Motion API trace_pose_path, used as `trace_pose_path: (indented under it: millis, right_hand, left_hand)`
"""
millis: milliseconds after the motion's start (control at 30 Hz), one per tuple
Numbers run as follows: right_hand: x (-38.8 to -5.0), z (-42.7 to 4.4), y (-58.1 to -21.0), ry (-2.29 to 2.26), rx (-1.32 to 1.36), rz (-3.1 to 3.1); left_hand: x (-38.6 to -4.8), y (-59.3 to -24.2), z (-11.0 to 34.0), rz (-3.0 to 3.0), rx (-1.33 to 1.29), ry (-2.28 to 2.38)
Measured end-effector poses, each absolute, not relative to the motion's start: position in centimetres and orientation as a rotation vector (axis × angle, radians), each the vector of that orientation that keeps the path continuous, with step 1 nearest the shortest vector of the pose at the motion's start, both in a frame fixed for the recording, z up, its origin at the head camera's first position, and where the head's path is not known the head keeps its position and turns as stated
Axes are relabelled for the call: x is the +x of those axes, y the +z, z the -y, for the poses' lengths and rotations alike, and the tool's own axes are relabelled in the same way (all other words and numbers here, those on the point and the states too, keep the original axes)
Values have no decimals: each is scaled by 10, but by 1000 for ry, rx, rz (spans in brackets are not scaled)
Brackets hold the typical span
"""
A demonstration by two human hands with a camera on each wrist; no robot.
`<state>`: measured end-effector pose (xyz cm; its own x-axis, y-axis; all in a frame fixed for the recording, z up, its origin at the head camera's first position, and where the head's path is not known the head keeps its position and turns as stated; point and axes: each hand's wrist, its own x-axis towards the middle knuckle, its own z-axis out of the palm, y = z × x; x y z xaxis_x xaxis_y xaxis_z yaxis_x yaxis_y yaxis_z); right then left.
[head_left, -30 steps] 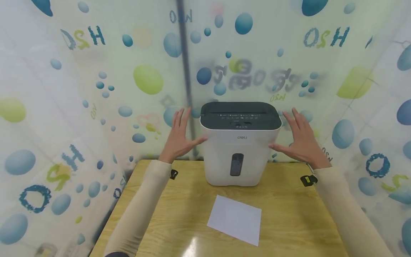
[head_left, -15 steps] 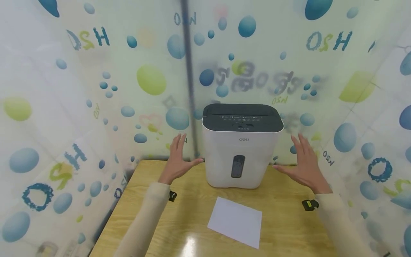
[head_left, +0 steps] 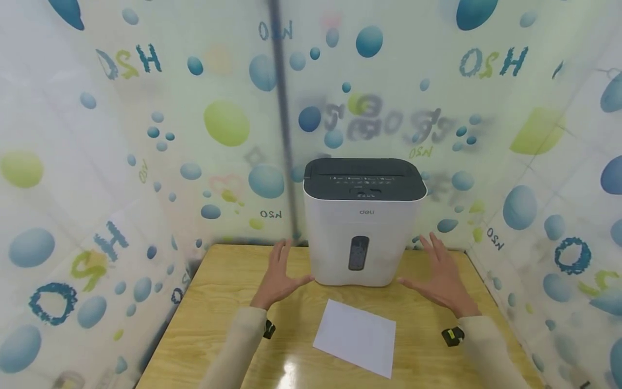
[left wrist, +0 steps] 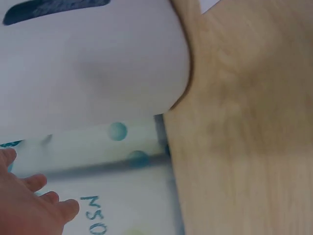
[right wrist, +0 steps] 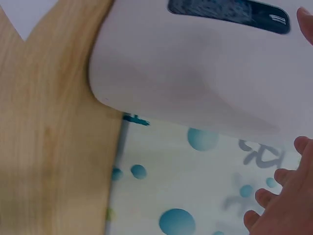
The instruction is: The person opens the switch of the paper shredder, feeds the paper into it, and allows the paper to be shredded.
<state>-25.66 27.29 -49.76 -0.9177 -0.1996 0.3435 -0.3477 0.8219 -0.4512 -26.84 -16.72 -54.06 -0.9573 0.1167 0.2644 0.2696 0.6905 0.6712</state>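
A white paper shredder (head_left: 330,237) with a dark top and a small dark window stands upright at the back of the wooden table. My left hand (head_left: 278,280), fingers spread, hovers at its lower left side. On the lower right side my right hand (head_left: 441,281) mirrors it, thumb pointing inward. Neither hand holds anything; whether the left thumb touches the shredder I cannot tell. In the left wrist view, fingers (left wrist: 36,196) show apart from the white body (left wrist: 98,68). A sheet of white paper (head_left: 357,337) lies flat in front of the shredder.
The wooden table (head_left: 233,302) reaches back to a patterned curtain (head_left: 223,65) with blue and green dots, close behind the shredder. Similar patterned sheets hang at the left and right. Each wrist wears a small black strap.
Both hands have moved down from beside the shredder's upper part to beside its base, fingers still spread. The shredder and the paper stay where they were on the table.
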Motion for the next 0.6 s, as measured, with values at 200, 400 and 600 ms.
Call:
trace_pose_path:
  millis: [200,400,600]
  right_hand:
    - [-248,-264,-528,777,396,2784]
    - [-237,-252,-557,807,438,2780]
    - [-228,-237,-587,862,482,2801]
  left_hand:
    - [-259,-565,156,2748,-373,-1174]
    - [-250,-587,142,2826,-450,-1230]
    - [-243,-606,126,2881,-490,-1268]
